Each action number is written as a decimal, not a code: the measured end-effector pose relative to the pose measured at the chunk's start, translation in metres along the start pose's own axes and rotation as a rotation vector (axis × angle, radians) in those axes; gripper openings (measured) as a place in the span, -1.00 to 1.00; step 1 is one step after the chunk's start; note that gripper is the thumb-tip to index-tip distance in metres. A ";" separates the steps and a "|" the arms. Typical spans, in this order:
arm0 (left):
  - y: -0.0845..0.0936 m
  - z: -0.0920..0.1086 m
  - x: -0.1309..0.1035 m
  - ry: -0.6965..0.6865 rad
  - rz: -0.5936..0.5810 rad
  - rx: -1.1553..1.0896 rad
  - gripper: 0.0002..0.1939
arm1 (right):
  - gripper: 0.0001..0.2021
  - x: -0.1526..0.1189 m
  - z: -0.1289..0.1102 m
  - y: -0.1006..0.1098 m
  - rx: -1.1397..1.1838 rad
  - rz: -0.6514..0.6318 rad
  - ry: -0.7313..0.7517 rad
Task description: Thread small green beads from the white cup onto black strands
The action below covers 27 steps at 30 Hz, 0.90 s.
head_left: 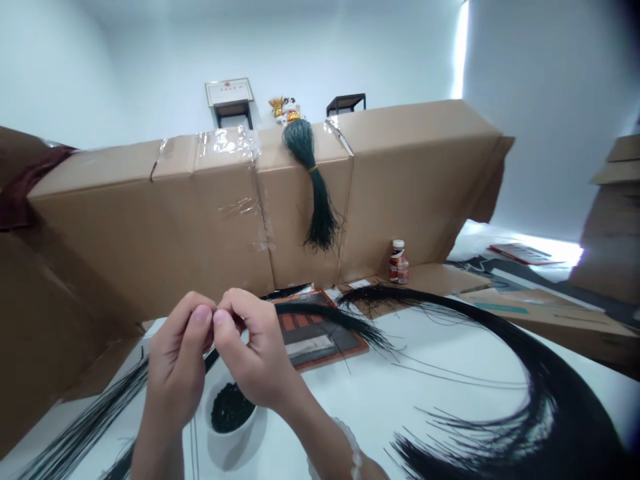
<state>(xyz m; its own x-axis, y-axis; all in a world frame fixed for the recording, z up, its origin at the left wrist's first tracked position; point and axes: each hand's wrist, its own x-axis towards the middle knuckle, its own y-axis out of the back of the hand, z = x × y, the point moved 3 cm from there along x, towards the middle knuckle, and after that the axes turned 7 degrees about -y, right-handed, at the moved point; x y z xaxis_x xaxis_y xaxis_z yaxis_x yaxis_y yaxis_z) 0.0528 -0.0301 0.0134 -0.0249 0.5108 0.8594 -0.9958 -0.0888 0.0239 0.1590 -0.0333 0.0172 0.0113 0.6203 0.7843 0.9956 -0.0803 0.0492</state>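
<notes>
My left hand (179, 357) and my right hand (257, 347) meet above the white table, thumbs and fingertips pinched close together. Whatever sits between the fingertips is too small or too hidden to make out. Thin dark strands (194, 443) show below my left hand; whether they come from the pinch I cannot tell. Behind the hands passes a bundle of dark green strands (333, 315), with more long strands (93, 417) spread at the lower left. Just under my right hand stands a white cup (227, 443) filled with small dark bits (231, 407).
A large curved black bundle of strands (540, 353) covers the right side. A framed board (320, 353) lies behind my hands. Cardboard (215, 247) walls the table's back, with a tied green bundle (317, 193) draped over it. A small red-labelled bottle (399, 263) stands before it.
</notes>
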 end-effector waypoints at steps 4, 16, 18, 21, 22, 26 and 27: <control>-0.004 -0.002 -0.002 -0.007 -0.011 -0.026 -0.61 | -0.74 0.001 0.000 0.003 -0.025 0.057 0.051; -0.008 0.002 0.002 -0.002 -0.047 -0.007 -0.62 | -0.72 0.002 0.008 0.005 0.052 0.017 0.025; -0.009 -0.001 0.003 0.024 -0.102 -0.036 -0.63 | -0.70 0.004 0.012 0.005 0.125 -0.011 -0.014; -0.006 -0.007 0.006 0.027 -0.121 -0.076 -0.63 | -0.68 0.005 0.016 0.002 0.246 -0.094 -0.074; -0.004 -0.010 0.007 0.023 -0.093 -0.084 -0.62 | -0.69 0.006 0.017 0.001 0.268 -0.119 -0.088; -0.003 -0.021 0.011 0.006 -0.023 -0.116 -0.57 | -0.71 0.008 0.020 -0.002 0.276 -0.157 -0.113; -0.004 -0.022 0.012 0.004 -0.027 -0.120 -0.57 | -0.70 0.008 0.020 -0.003 0.276 -0.157 -0.113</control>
<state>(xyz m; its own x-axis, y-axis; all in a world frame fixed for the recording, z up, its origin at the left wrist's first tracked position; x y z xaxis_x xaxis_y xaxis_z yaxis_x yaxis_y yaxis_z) 0.0541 -0.0054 0.0123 0.0019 0.5153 0.8570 -0.9995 0.0276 -0.0144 0.1584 -0.0124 0.0108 -0.1495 0.6921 0.7062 0.9735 0.2282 -0.0174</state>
